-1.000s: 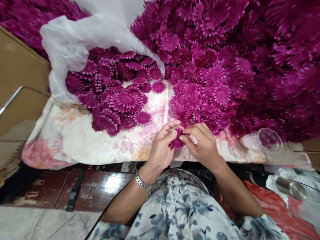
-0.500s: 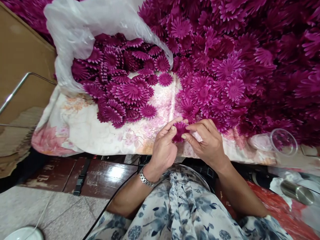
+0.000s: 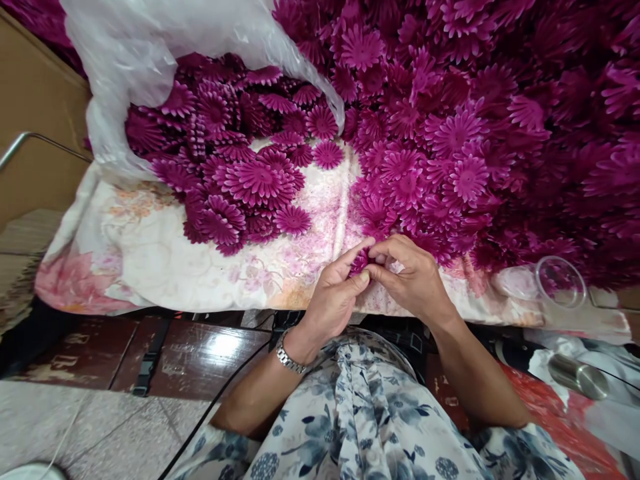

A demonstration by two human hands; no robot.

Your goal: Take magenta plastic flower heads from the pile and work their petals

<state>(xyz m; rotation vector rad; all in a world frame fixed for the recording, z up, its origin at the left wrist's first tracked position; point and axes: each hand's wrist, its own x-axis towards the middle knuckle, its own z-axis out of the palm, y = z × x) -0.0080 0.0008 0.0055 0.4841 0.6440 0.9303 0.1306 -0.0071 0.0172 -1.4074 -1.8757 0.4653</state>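
Between my hands, above the table's near edge, is a magenta artificial flower (image 3: 359, 261), partly covered by fingers. My left hand (image 3: 334, 293), with a metal watch on its wrist, grips the flower's left side between thumb and fingers. My right hand (image 3: 413, 277) pinches at its right edge with thumb and forefinger. A big heap of fluffed magenta flowers (image 3: 465, 147) lies just beyond and to the right. Stacked flat magenta flower pieces (image 3: 255, 180) lie to the left, spilling from a clear plastic bag (image 3: 130, 60).
A floral cloth (image 3: 150, 260) covers the table. At the right edge stand a clear round plastic container (image 3: 560, 283) and, lower, a metal cylinder (image 3: 579, 377) on white wrapping. A cardboard box (image 3: 40, 113) is at the left. Below lies a dark red wooden bench (image 3: 200, 363).
My hands have come closer together, and the fingers now cover more of the flower, which looks folded or narrower. The camera view has shifted slightly.
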